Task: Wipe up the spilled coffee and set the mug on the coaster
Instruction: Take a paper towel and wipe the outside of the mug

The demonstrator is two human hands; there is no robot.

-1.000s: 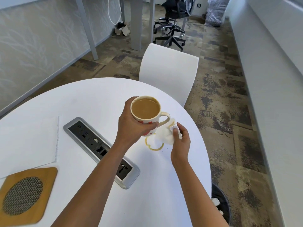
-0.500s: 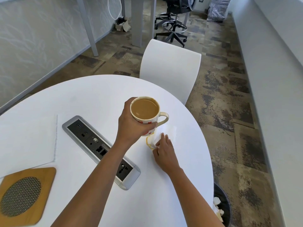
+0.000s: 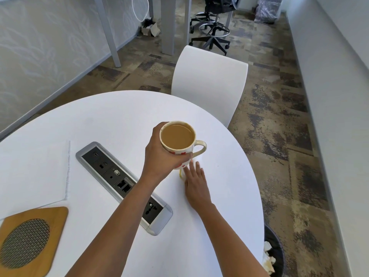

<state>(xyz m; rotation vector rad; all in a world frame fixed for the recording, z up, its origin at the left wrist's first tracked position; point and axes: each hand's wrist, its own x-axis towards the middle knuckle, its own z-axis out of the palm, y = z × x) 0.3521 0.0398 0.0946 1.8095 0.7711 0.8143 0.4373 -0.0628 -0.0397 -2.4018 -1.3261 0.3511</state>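
My left hand (image 3: 162, 154) grips a cream mug (image 3: 179, 143) with red spots, full of milky coffee, and holds it upright a little above the white round table (image 3: 111, 116). Just below the mug, my right hand (image 3: 196, 184) lies flat on the table with straight fingers, pressing on the spill. A small edge of the yellowish coffee spill (image 3: 181, 174) shows at the hand's left side. The tissue under the hand is almost fully hidden. The wooden coaster (image 3: 58, 222) with a round mesh centre lies at the table's near left corner.
A metal power-socket panel (image 3: 123, 184) runs diagonally across the table between the coaster and the mug. A white sheet (image 3: 34, 172) lies left of it. A white chair (image 3: 209, 86) stands beyond the table. A black waste bin (image 3: 276, 254) with crumpled tissues sits on the floor at right.
My right hand, which pinched a crumpled tissue beside the spill ring, has flattened onto the spill and slid left beneath the mug. The mug stays raised in my left hand.
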